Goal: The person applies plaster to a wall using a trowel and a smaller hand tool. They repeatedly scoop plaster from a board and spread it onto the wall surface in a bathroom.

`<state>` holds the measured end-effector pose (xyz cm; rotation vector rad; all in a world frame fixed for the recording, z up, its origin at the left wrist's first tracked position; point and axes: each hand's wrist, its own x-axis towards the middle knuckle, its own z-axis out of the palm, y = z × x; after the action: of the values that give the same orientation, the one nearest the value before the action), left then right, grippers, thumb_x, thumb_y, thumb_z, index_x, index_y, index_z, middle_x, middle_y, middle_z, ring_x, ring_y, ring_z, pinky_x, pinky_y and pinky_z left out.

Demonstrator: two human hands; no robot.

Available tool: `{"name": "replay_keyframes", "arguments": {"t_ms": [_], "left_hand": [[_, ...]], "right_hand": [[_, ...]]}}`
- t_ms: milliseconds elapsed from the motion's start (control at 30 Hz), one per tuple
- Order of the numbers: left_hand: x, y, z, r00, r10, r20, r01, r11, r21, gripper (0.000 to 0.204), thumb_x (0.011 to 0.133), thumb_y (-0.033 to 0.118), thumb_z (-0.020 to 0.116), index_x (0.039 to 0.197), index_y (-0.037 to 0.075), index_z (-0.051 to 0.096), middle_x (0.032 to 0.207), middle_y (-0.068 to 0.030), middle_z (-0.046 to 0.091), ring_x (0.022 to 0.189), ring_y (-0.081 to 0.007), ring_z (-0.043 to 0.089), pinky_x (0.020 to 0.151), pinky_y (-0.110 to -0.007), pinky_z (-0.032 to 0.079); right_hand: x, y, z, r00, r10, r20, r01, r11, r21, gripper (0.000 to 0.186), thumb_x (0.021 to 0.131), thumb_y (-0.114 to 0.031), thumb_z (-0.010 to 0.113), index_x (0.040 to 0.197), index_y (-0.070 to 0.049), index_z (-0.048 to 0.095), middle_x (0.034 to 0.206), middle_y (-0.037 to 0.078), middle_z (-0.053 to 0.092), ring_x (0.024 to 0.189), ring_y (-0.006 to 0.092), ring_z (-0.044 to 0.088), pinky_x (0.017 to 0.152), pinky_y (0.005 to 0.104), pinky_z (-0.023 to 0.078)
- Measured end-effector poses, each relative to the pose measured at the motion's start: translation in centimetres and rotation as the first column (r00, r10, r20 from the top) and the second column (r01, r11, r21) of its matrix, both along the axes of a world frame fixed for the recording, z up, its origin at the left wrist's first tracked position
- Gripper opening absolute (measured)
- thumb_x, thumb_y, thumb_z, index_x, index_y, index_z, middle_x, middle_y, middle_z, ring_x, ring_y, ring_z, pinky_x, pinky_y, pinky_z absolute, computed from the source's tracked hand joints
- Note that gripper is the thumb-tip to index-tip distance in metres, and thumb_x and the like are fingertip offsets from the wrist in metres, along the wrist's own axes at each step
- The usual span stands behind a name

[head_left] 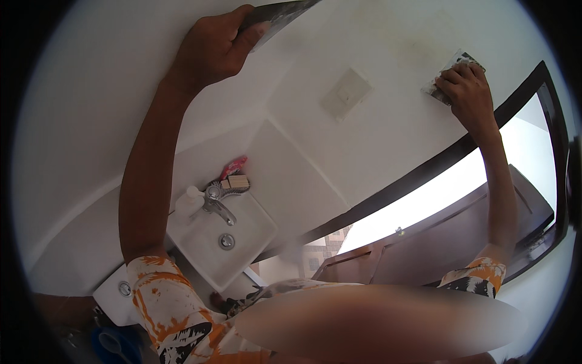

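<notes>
My left hand is raised near the top, its thumb and fingers closed on the edge of a flat grey plate that runs out of the picture. On the right, my right hand grips a small flat putty scraper smeared with white paste. The scraper lies against or very close to the white wall; contact cannot be made out for certain. Yellowish patches mark the wall to the left of that scraper. Between my hands sits a pale wall switch plate.
Below is a white square sink with a chrome faucet, a white pump bottle, a brush and a pink packet. A dark door frame and brown door stand at right. A toilet tank is lower left.
</notes>
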<state>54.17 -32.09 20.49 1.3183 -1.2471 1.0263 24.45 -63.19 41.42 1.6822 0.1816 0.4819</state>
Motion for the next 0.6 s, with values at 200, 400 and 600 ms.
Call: {"name": "replay_keyframes", "arguments": {"t_ms": [200,400,600], "left_hand": [[0.2,0.0,0.0,0.997,0.02,0.072,-0.018,0.999,-0.037,0.028,0.102,0.025,0.061,0.106,-0.002,0.066,0.068,-0.0109,0.062,0.056,-0.0215,0.058,0.057,-0.033,0.049],[0.4,0.0,-0.2,0.986,0.0,0.169,0.017,0.995,-0.096,0.024,0.101,0.022,0.062,0.106,-0.001,0.066,0.067,-0.0111,0.061,0.055,-0.0215,0.058,0.055,-0.033,0.048],[0.6,0.0,-0.2,0.971,0.088,0.221,-0.074,0.995,-0.072,0.022,0.101,0.02,0.062,0.106,-0.001,0.067,0.067,-0.0109,0.063,0.054,-0.0221,0.058,0.055,-0.034,0.048]], "right_hand": [[13.0,1.2,3.7,0.965,0.263,0.011,-0.263,0.965,-0.015,0.041,0.082,0.003,0.065,0.115,-0.02,0.075,0.119,-0.007,0.07,0.118,0.0169,0.06,0.107,0.0366,0.047],[18.3,2.9,2.7,0.985,0.161,-0.067,-0.162,0.987,-0.008,0.029,0.088,-0.006,0.063,0.112,-0.018,0.076,0.118,-0.002,0.072,0.118,0.019,0.06,0.108,0.0389,0.041],[16.4,3.0,4.5,0.994,0.041,0.097,-0.048,0.996,0.07,0.039,0.083,0.001,0.065,0.115,-0.019,0.073,0.119,-0.005,0.069,0.119,0.0178,0.06,0.11,0.038,0.043]]}}
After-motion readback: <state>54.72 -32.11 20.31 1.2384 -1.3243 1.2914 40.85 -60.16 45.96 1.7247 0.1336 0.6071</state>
